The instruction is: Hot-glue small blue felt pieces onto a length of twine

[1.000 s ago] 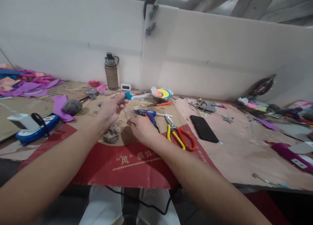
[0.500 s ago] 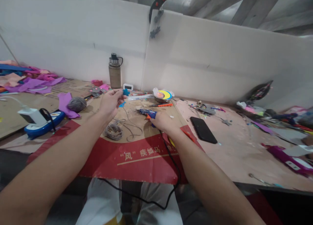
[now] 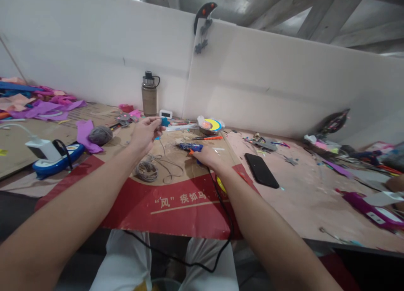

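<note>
My left hand (image 3: 147, 134) pinches a small blue felt star (image 3: 165, 121) between thumb and fingers, above the board. To its right, my right hand (image 3: 207, 156) is wrapped round a blue glue gun (image 3: 192, 147) with an orange trigger; its nozzle points left and its black cord (image 3: 217, 194) runs down over the front edge. Between my forearms lies a coil of grey cord (image 3: 147, 171), one strand of which runs up toward the left hand. Another blue piece (image 3: 158, 138) shows just below the left fingers, partly hidden.
Behind the hands stand a water bottle (image 3: 149, 95), a small digital clock (image 3: 166, 114) and a metal bowl (image 3: 211, 130). A grey yarn ball (image 3: 100, 135) and blue power strip (image 3: 59, 158) lie left. On the right are a black phone (image 3: 261, 170) and purple power strip (image 3: 372, 209).
The camera view has tilted slightly. Both hands keep their hold on the star and the glue gun, with hardly any movement.
</note>
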The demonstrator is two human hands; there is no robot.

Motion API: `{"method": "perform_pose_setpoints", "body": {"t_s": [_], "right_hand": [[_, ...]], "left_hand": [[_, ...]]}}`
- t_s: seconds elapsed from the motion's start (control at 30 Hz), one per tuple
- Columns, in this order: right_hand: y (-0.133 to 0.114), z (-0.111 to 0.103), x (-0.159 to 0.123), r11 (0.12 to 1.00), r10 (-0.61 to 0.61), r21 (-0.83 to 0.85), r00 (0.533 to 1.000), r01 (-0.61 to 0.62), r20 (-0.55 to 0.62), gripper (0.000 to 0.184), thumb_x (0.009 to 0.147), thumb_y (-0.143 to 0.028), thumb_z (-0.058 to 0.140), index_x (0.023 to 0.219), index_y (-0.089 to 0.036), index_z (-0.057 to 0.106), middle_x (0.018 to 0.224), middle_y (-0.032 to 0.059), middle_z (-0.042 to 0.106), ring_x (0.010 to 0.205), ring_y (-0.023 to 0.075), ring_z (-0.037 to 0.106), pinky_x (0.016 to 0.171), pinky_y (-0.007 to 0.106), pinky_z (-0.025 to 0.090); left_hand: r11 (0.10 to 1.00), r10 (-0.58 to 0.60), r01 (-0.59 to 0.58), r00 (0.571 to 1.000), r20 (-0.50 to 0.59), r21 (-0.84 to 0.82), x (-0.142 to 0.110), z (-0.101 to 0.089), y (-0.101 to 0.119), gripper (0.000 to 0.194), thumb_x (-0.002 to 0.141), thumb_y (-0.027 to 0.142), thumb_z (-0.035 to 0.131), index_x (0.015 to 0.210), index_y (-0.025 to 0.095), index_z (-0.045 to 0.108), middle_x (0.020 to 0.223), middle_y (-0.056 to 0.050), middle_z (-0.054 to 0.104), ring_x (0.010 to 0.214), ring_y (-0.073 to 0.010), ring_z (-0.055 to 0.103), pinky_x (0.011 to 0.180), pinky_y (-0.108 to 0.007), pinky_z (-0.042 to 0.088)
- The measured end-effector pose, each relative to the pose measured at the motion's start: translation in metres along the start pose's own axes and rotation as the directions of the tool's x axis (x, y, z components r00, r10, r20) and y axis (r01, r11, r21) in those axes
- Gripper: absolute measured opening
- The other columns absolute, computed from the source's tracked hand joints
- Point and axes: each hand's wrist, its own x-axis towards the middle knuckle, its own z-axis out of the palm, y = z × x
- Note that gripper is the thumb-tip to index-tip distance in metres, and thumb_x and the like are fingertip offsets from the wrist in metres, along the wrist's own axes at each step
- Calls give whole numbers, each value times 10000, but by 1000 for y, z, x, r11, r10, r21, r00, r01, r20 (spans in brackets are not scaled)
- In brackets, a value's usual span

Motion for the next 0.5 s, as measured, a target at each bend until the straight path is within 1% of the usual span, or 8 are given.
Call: {"method": "perform_pose_setpoints", "body": {"t_s": [0.07, 0.17, 0.23, 0.3, 0.37, 0.4, 0.5], "right_hand": [[-3, -1, -3, 1000, -5, -5, 1000, 5, -21, 269, 770, -326, 591, 925, -138, 706, 888, 120, 727, 749, 198, 650, 613, 253, 438], [-7, -8, -6, 1000, 1, 27, 999, 0, -44, 321, 811, -356, 514, 963, -138, 692, 956, 126, 723, 806, 214, 664, 630, 262, 456], [-8, -14, -7, 994, 24, 110, 994, -12, -111, 352, 828, -346, 465, 1009, -124, 671, 989, 137, 714, 824, 216, 668, 653, 271, 475], [-11, -19, -9, 962, 53, 273, 978, 3, -200, 368, 825, -316, 454, 1068, -109, 635, 1012, 149, 701, 808, 214, 670, 667, 285, 496], [-15, -21, -12, 884, 51, 462, 964, 77, -260, 389, 798, -264, 473, 1139, -116, 586, 1056, 145, 683, 773, 200, 669, 664, 293, 517], [-17, -21, -14, 834, 29, 536, 960, 130, -278, 412, 782, -235, 481, 1173, -128, 556, 1082, 136, 672, 765, 188, 667, 664, 292, 527], [-27, -16, -20, 678, -86, 671, 939, 301, -333, 458, 755, -174, 480, 1213, -162, 483, 1121, 105, 653, 771, 158, 655, 667, 281, 542]], "left_hand": [[1000, -2, 2, 1000, 9, 4, -1, 1, 0, 103, 826, 69, 593, 741, 124, 611, 590, 0, 600, 512, -67, 575, 439, -144, 374], [1000, -8, 8, 1000, 11, 12, -1, 1, 1, 97, 820, 84, 607, 733, 125, 611, 597, 0, 597, 515, -62, 571, 448, -142, 373], [1000, -16, 16, 1000, 0, 15, -1, 2, 1, 101, 817, 90, 618, 723, 125, 610, 601, -2, 596, 517, -58, 567, 454, -138, 372], [1000, -25, 25, 1000, -14, 17, -1, 2, 1, 106, 817, 87, 619, 717, 123, 612, 606, -6, 599, 521, -57, 566, 460, -137, 376], [999, -29, 30, 999, -22, 22, 0, 1, 0, 114, 824, 83, 609, 716, 120, 616, 607, -11, 602, 523, -60, 568, 469, -141, 390], [999, -28, 28, 999, -26, 25, 1, 1, -1, 120, 826, 82, 605, 712, 119, 617, 607, -11, 602, 525, -60, 571, 471, -142, 395], [999, -19, 20, 999, -31, 36, 3, 0, -4, 121, 825, 93, 607, 707, 115, 622, 625, -14, 613, 539, -60, 582, 473, -143, 403]]}}
